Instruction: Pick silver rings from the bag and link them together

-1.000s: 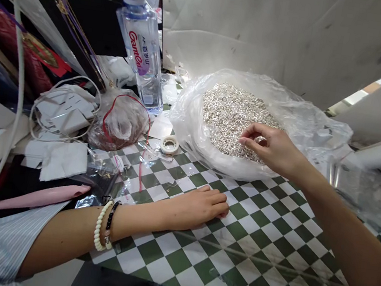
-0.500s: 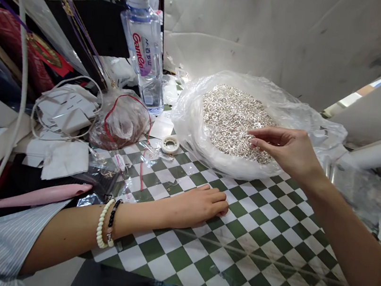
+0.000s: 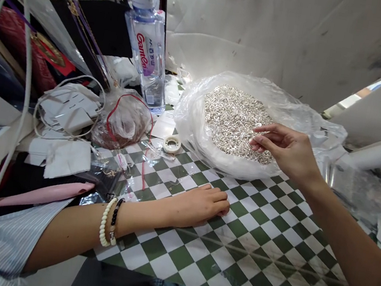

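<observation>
A mound of small silvery metal rings (image 3: 232, 116) fills a clear plastic bag (image 3: 194, 119) with its mouth spread wide. Over the right part of the mound hovers my right hand (image 3: 287, 150), thumb and fingers apart, with nothing visible between them. Its fingertips are close to the rings; whether they touch is unclear. My left hand (image 3: 202, 205) rests palm down on the checkered tabletop (image 3: 251, 231), in front of the bag. Its fingers are loosely curled under, and no object shows in them. Two beaded bracelets (image 3: 110, 222) circle the left wrist.
A water bottle (image 3: 148, 55) stands left of the bag. Nearby are a tied plastic bag (image 3: 122, 121), a white tape roll (image 3: 171, 144) and a red string (image 3: 144, 169). White tags (image 3: 66, 160), a cable (image 3: 16, 112) and a pink object (image 3: 54, 192) crowd the left side. Behind is a pale wall (image 3: 281, 37).
My right thumb has moved apart from the index finger over the rings, and more fingertips show. My left hand stays in place. The view has shifted slightly.
</observation>
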Available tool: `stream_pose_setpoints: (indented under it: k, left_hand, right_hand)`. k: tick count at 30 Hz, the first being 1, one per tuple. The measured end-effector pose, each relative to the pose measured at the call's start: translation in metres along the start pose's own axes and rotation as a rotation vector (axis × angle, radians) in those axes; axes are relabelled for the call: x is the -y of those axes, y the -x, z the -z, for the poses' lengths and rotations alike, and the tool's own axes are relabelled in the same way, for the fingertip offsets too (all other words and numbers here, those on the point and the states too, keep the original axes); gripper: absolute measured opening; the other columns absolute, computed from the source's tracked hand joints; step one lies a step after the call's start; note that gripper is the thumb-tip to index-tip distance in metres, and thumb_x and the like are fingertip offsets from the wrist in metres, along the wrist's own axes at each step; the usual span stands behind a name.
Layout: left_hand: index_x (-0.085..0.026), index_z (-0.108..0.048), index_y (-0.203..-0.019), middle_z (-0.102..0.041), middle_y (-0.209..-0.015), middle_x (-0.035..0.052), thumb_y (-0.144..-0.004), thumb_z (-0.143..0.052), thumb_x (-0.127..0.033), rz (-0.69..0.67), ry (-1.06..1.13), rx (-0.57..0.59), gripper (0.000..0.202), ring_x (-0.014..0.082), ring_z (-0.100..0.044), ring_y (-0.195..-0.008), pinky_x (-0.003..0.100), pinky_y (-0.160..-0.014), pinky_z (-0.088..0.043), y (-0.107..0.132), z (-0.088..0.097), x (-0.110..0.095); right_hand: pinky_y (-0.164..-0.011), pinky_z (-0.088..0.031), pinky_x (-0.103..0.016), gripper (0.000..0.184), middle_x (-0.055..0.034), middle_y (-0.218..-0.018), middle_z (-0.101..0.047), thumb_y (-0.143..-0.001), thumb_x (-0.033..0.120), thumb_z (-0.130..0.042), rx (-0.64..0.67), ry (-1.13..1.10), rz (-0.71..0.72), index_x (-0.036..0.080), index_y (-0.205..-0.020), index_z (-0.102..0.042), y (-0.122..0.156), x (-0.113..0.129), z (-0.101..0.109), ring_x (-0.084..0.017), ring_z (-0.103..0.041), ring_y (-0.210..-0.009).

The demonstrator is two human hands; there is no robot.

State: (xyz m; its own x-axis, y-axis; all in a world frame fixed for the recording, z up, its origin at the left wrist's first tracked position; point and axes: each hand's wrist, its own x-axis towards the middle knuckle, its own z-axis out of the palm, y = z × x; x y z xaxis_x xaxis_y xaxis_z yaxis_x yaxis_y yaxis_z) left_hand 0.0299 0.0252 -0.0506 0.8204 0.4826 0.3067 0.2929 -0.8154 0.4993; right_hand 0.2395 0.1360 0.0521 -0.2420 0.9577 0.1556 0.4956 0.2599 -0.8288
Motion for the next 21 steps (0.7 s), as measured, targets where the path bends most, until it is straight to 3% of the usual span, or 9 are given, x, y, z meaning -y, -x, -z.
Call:
stream_pose_setpoints:
  k: [7, 10, 12, 14, 17, 21]
  left_hand:
    - [-0.014, -0.057, -0.099, -0.062, -0.099, 0.0077, -0.100, -0.043, -0.012, 0.003, 0.015, 0.008, 0.014, 0.0184, -0.057, -0.085, 0.031, -0.079, -0.044, -0.001, 0.002, -0.001]
    - [-0.013, -0.059, -0.099, -0.063, -0.096, 0.0080, -0.101, -0.042, -0.012, -0.015, 0.068, -0.069, 0.017, 0.0179, -0.058, -0.083, 0.030, -0.077, -0.048, -0.001, 0.006, -0.003]
    - [-0.013, -0.061, -0.100, -0.065, -0.093, 0.0078, -0.101, -0.043, -0.013, -0.004, 0.155, -0.257, 0.019, 0.0164, -0.060, -0.082, 0.028, -0.074, -0.050, -0.001, 0.011, -0.005]
    - [-0.013, -0.063, -0.103, -0.068, -0.091, 0.0066, -0.102, -0.047, -0.015, 0.051, 0.253, -0.554, 0.017, 0.0141, -0.063, -0.082, 0.025, -0.074, -0.053, -0.001, 0.016, -0.006]
    - [-0.015, -0.068, -0.105, -0.072, -0.093, 0.0050, -0.099, -0.057, -0.016, 0.191, 0.387, -0.892, 0.012, 0.0115, -0.067, -0.083, 0.023, -0.074, -0.056, -0.001, 0.021, -0.005]
    - [-0.017, -0.070, -0.110, -0.074, -0.098, 0.0049, -0.093, -0.068, -0.022, 0.299, 0.662, -0.921, 0.018, 0.0125, -0.071, -0.087, 0.021, -0.072, -0.060, -0.002, 0.023, -0.003]
  right_hand:
    - [-0.085, -0.064, -0.036, 0.032, -0.0074, -0.090, -0.076, -0.074, 0.036, -0.085, 0.000, -0.176, -0.026, 0.018, -0.100, -0.078, 0.007, 0.000, 0.000, -0.021, -0.075, -0.084]
    - [-0.081, -0.065, -0.033, 0.023, -0.0068, -0.088, -0.076, -0.071, 0.031, -0.088, 0.025, -0.246, -0.004, 0.020, -0.090, -0.080, 0.012, 0.001, 0.000, -0.020, -0.075, -0.082]
    - [-0.073, -0.065, -0.029, 0.017, -0.0046, -0.082, -0.075, -0.072, 0.029, -0.088, 0.016, -0.281, 0.014, 0.022, -0.085, -0.080, 0.018, 0.002, -0.001, -0.017, -0.073, -0.073]
    - [-0.069, -0.065, -0.026, 0.013, -0.0028, -0.079, -0.074, -0.073, 0.027, -0.087, 0.017, -0.327, 0.016, 0.023, -0.084, -0.080, 0.027, 0.005, -0.003, -0.015, -0.072, -0.069]
    - [-0.073, -0.066, -0.027, 0.013, -0.0024, -0.082, -0.075, -0.074, 0.027, -0.086, 0.054, -0.404, -0.054, 0.025, -0.085, -0.080, 0.046, 0.015, -0.011, -0.016, -0.074, -0.074]
    - [-0.083, -0.066, -0.030, 0.018, -0.0051, -0.088, -0.077, -0.075, 0.028, -0.085, 0.099, -0.423, -0.195, 0.024, -0.092, -0.081, 0.073, 0.029, -0.029, -0.021, -0.076, -0.083]
